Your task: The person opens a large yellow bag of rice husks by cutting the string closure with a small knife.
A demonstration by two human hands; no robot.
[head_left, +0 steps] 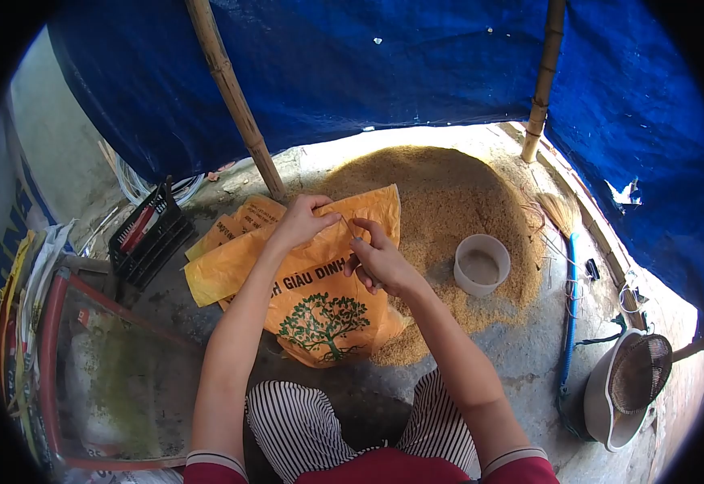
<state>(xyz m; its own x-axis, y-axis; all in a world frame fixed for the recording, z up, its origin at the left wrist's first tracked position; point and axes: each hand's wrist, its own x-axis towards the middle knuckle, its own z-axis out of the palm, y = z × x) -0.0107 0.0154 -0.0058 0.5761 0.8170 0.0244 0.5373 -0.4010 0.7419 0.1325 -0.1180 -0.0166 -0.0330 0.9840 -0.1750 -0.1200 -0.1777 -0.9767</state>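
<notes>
Fingers (374, 232), nearly pinched on the left hand (305, 222) and loosely curled on the right hand (376, 260), their exact hold unclear, are apparently working over an orange sack (323, 319) beside heaped grain (453, 211), the next move likely calling for steady pinching.

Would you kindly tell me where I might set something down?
The widest bare floor lies between the grain pile, blue-handled broom and white tub; a narrower gap runs between the black crate, red frame and orange sack. It is crowded where the left hand and right hand work at the sack.
</notes>
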